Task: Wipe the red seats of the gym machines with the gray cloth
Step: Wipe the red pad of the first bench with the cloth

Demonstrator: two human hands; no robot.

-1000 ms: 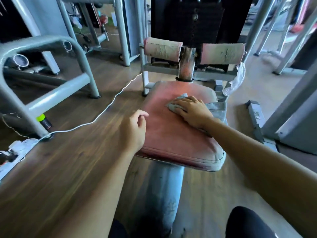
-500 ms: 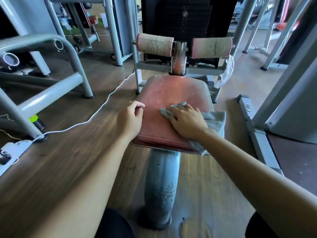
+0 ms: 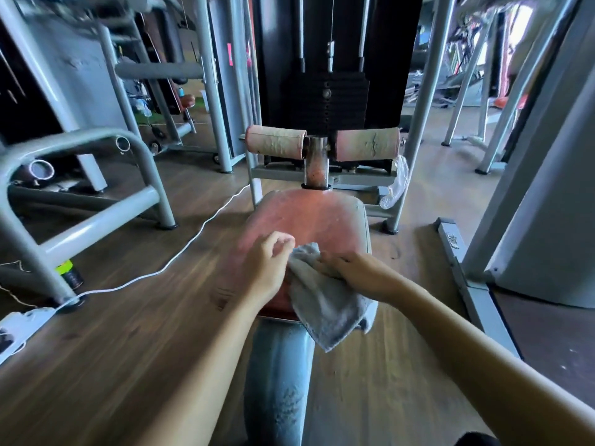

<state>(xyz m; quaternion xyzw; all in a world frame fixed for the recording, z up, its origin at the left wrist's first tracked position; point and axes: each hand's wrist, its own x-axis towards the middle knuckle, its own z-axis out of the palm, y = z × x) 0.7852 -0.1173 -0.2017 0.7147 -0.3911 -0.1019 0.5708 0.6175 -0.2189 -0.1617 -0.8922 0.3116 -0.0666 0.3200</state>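
The red seat (image 3: 309,220), worn and faded, stands on a grey post straight ahead of me. My right hand (image 3: 357,272) is over the seat's front right edge and grips the gray cloth (image 3: 328,307), which is bunched under my fingers and hangs down past the front edge. My left hand (image 3: 267,265) is at the seat's front left with fingers curled, right beside the cloth's upper corner. Blur hides whether it touches the cloth.
Two worn roller pads (image 3: 275,143) and a black weight stack (image 3: 328,101) stand behind the seat. A white cable (image 3: 180,252) runs across the wooden floor to a power strip (image 3: 19,323). A grey tube frame (image 3: 96,220) stands left, a grey machine base (image 3: 463,268) right.
My right hand slid the cloth back to the seat's front edge and gathered it, so it now hangs off the front. My left hand moved in next to the cloth. My view rose.
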